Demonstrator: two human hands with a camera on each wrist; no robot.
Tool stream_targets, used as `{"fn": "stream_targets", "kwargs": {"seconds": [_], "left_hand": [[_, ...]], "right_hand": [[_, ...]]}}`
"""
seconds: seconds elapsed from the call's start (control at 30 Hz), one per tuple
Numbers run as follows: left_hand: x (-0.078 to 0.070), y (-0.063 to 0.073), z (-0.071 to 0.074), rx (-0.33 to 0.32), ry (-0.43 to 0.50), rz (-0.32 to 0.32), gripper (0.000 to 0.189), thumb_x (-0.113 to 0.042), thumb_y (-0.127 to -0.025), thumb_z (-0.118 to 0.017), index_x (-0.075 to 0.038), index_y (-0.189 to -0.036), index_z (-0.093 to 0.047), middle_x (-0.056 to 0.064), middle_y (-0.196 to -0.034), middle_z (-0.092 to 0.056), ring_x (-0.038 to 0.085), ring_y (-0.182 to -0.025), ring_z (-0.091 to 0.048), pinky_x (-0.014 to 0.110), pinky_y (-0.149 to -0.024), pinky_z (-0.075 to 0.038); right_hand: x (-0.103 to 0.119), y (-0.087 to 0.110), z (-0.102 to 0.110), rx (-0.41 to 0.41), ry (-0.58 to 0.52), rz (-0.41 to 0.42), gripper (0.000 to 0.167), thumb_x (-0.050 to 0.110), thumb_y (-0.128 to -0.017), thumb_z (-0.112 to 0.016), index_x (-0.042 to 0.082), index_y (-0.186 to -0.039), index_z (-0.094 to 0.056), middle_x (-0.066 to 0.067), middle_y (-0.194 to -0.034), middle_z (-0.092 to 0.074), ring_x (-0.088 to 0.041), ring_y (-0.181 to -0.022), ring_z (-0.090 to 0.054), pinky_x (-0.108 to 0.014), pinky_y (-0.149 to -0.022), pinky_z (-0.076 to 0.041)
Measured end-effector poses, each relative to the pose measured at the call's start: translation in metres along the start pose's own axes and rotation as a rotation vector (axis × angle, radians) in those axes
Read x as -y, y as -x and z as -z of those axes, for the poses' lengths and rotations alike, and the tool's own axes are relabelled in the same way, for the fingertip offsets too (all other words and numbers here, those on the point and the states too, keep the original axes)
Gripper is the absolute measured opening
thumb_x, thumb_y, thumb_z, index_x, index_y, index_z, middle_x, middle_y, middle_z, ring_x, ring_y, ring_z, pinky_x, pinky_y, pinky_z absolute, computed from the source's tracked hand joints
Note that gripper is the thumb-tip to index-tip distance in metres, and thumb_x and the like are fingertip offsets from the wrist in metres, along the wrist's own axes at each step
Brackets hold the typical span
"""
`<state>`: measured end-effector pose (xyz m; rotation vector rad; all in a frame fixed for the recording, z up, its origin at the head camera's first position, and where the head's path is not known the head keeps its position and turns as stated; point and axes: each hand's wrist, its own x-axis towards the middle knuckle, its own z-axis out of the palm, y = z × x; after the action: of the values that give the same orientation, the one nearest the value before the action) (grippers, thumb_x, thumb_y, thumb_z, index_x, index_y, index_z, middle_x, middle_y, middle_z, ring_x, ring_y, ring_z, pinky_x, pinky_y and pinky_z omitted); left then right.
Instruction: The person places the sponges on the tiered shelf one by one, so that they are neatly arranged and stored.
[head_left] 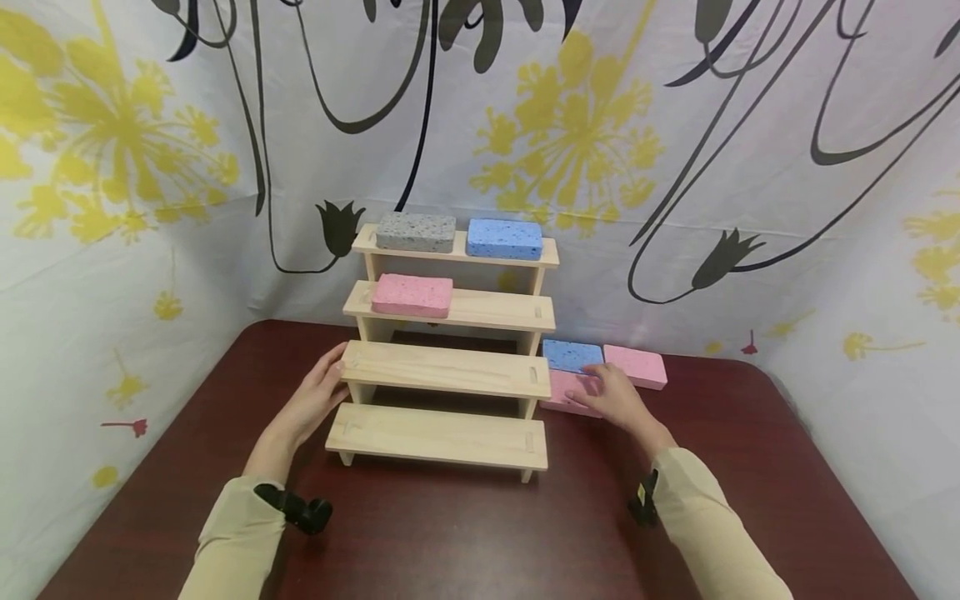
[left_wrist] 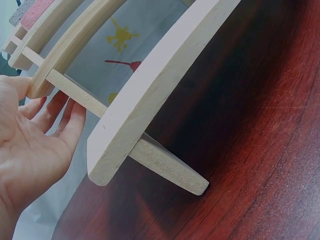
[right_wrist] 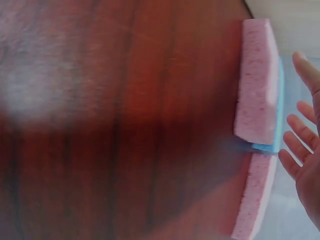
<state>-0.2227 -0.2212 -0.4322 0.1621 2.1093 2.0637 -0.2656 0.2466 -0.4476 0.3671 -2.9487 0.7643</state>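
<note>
My left hand (head_left: 311, 402) holds the left end of the second-lowest shelf of a four-step wooden stand (head_left: 442, 367). In the left wrist view, the thumb lies at the shelf's end and the fingers (left_wrist: 72, 120) curl beneath it. My right hand (head_left: 621, 402) hovers over the sponges right of the stand, fingers spread and nothing in them. Beneath it lies a pink sponge (head_left: 558, 390), partly covered by the hand. A blue sponge (head_left: 572, 355) sits just behind, and another pink sponge (head_left: 639, 367) lies to the right.
On the top shelf are a grey sponge (head_left: 416, 232) and a blue sponge (head_left: 504, 239). A pink sponge (head_left: 412, 296) rests on the shelf below, towards the left. The stand is on a dark red table (head_left: 450, 533), with patterned cloth (head_left: 420, 158) behind and at both sides.
</note>
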Motion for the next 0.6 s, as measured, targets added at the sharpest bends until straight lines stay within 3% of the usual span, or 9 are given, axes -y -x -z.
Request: {"fn": "stream_targets", "kwargs": {"seconds": [0.37, 0.6], "left_hand": [[-0.001, 0.001, 0.0, -0.005, 0.008, -0.004, 0.061, -0.036, -0.1, -0.029, -0.013, -0.148, -0.001, 0.015, -0.153, -0.003, 0.031, -0.14, -0.011, 0.05, -0.115, -0.015], [-0.002, 0.0, -0.001, -0.005, 0.004, 0.003, 0.061, -0.036, -0.1, -0.028, -0.012, -0.148, 0.0, 0.015, -0.153, -0.003, 0.032, -0.14, -0.011, 0.05, -0.115, -0.016]], "right_hand": [[-0.008, 0.004, -0.013, 0.027, 0.166, 0.028, 0.073, 0.052, -0.069, -0.073, 0.003, -0.121, -0.055, -0.023, -0.116, -0.05, -0.037, -0.109, -0.045, -0.055, -0.093, -0.041], [-0.007, 0.003, -0.012, 0.062, 0.122, -0.019, 0.074, 0.051, -0.067, -0.075, 0.0, -0.117, -0.055, -0.025, -0.118, -0.045, -0.036, -0.106, -0.043, -0.053, -0.09, -0.044]]}}
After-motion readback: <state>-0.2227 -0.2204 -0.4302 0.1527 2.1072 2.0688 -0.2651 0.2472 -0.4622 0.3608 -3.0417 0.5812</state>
